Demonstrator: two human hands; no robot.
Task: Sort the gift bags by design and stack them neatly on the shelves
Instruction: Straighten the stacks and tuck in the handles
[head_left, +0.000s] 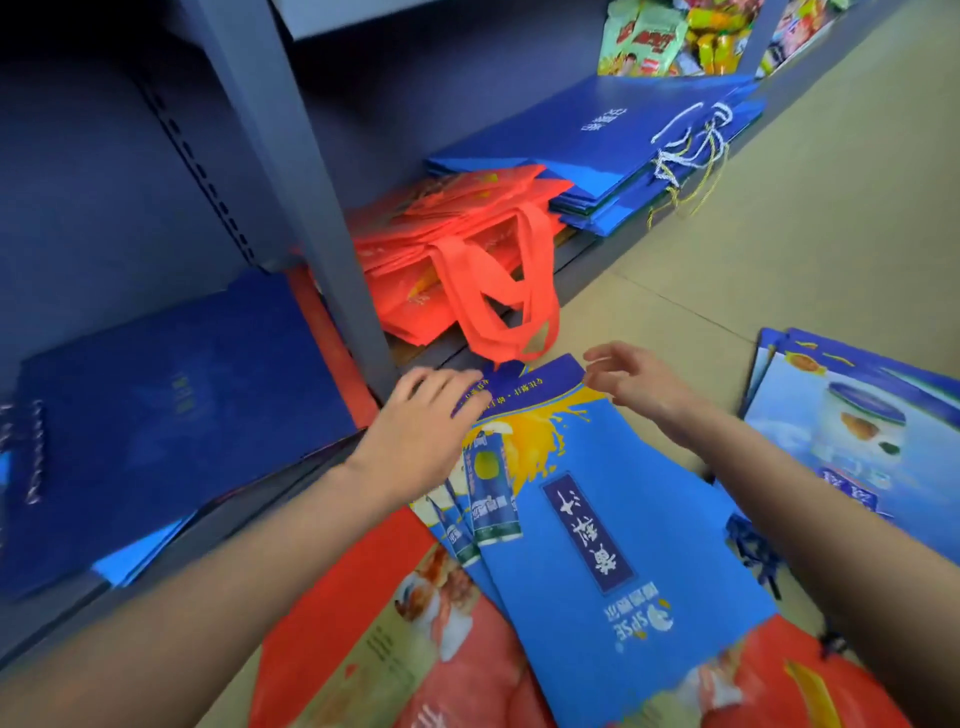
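A bright blue juice-print gift bag (613, 519) lies flat on the floor on top of more of its kind and some red bags (343, 623). My left hand (421, 421) lies on the bag's far left corner with its fingers spread flat. Just past the far right corner, my right hand (634, 379) hovers with loosely bent fingers and holds nothing. On the bottom shelf lie a stack of dark blue bags (171, 415), a pile of orange fabric bags (467, 244) with loop handles hanging out, and a stack of blue corded bags (623, 140).
A grey shelf upright (317, 208) stands between the dark blue and orange piles. Light blue bags printed with a tin (852, 415) lie on the floor at the right. Colourful snack packets (675, 36) sit at the far end. Tan floor tiles (805, 218) stretch to the right.
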